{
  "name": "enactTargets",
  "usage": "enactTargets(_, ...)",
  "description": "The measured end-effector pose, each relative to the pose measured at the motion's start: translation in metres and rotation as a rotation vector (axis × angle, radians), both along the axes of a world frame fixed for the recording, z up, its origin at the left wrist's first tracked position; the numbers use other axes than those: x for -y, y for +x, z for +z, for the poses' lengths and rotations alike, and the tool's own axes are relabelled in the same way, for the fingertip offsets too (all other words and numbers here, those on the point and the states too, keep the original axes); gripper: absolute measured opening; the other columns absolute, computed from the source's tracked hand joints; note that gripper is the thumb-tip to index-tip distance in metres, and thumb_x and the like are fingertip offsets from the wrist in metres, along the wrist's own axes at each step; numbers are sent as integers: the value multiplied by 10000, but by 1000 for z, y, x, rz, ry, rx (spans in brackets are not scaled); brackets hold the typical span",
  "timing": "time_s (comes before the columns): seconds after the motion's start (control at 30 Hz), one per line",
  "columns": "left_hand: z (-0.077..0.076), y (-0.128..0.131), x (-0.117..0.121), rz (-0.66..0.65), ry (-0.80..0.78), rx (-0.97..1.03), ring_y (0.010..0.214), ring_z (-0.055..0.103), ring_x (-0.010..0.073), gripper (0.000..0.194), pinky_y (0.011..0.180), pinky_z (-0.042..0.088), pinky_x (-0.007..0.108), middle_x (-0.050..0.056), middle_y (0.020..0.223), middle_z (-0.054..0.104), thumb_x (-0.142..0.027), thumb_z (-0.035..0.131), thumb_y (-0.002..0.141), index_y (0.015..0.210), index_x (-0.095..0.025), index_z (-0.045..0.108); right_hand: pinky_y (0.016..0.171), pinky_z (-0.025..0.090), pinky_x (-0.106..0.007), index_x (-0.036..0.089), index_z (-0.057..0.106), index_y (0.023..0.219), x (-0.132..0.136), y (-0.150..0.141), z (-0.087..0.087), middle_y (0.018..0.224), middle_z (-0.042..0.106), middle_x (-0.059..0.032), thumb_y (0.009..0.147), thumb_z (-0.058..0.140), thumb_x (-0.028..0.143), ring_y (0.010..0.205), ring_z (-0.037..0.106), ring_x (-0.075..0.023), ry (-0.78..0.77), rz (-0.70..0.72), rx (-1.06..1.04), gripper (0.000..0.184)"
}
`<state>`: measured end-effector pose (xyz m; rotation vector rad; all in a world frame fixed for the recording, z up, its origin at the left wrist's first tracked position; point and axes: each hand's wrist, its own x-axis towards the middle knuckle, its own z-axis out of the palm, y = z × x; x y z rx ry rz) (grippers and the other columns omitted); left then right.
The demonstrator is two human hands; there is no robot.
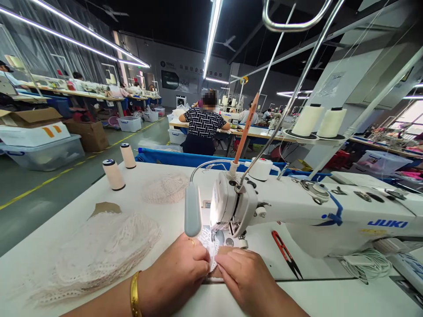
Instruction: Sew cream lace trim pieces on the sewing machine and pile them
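Observation:
A white lace piece (213, 259) lies under the needle area of a white JUKI sewing machine (228, 202), lit by its lamp. My left hand (181, 268) is closed on the lace's left side, fingers curled. My right hand (247, 275) holds the right edge, its fingers pressed together over the lace and a flat brown piece (228, 250). What lies beneath the fingertips is hidden. Left of my hands, a stack of pale lace pieces (105, 246) is spread on the white table (158, 299), with a smaller lace pile (165, 188) behind it.
Red thread snips (286, 253) lie right of the needle. Two thread cones (113, 175) stand at the table's back left. A grey lamp head (193, 209) hangs close above my left hand. Coiled cable (366, 265) sits at right. Ahead, a person (205, 125) sits at another table.

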<state>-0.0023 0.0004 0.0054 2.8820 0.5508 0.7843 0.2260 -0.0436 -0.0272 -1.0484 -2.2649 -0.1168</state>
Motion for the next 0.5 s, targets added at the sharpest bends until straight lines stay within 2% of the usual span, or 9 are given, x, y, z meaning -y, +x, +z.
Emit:
enactTargets(0.13, 0, 2, -6, -7, 33, 4, 669, 592, 183, 307, 744, 423, 380, 5, 786, 711, -54, 482, 985, 761, -206, 627, 618, 365, -306, 223, 680, 1043, -2, 0, 1, 778, 739, -4, 990, 440, 62, 626, 631, -184, -23, 9, -28, 294)
enactTargets(0.23, 0, 3, -11, 9, 57, 22, 699, 613, 189, 276, 772, 437, 380, 18, 822, 725, -54, 489, 980, 823, -201, 662, 608, 358, -314, 224, 689, 1101, -4, 0, 4, 798, 750, -10, 988, 432, 54, 632, 638, -188, -38, -20, -17, 328)
enactTargets(0.37, 1, 5, -13, 25, 102, 30, 707, 607, 192, 269, 775, 439, 382, 25, 851, 734, -59, 485, 994, 899, -196, 696, 585, 328, -332, 234, 686, 1059, -4, 0, 7, 757, 717, -8, 970, 423, 48, 612, 604, -200, -47, -89, 29, 334)
enactTargets(0.5, 3, 7, -11, 3, 125, 80, 731, 592, 199, 285, 749, 428, 381, 25, 862, 736, -77, 474, 1007, 849, -193, 680, 612, 351, -317, 246, 635, 913, -2, 1, 3, 757, 691, -1, 960, 425, 49, 638, 593, -193, -64, -44, 32, 292)
